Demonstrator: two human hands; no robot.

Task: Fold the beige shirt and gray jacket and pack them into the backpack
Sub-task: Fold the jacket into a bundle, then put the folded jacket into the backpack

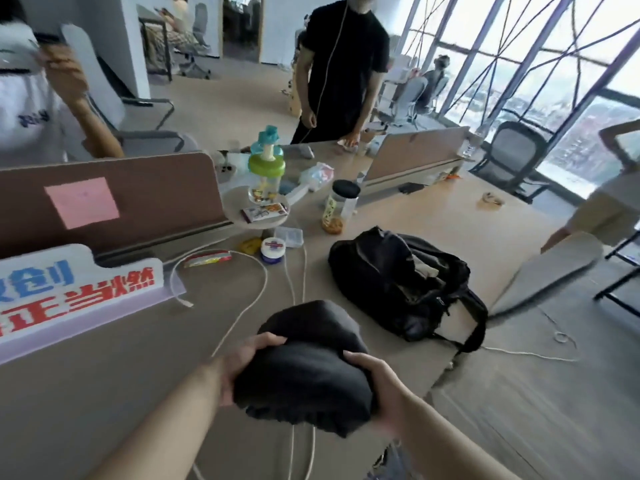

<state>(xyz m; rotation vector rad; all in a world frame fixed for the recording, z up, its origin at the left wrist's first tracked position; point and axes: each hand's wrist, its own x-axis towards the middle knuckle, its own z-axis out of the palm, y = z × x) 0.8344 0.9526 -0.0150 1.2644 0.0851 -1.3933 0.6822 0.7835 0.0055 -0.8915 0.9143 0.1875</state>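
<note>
Gray jacket (pixel 304 368), folded into a dark, soft fabric bundle, is held above the bench (pixel 104 393), with the left hand (pixel 242 362) and right hand (pixel 377 389) each curling their fingers (pixel 273 339) round an end. The black fabric backpack (pixel 398 282) lies slumped to the right, something beige, likely the shirt (pixel 424 268), showing in its mouth. The danger is that the sagging opening has no free hand to hold it wide, so the folds could spring loose going in. White cables (pixel 256 292) below might snag too. The white block sign (pixel 69 292) reads a blue "创" and red "正当", the rest cut off or blurred.
</note>
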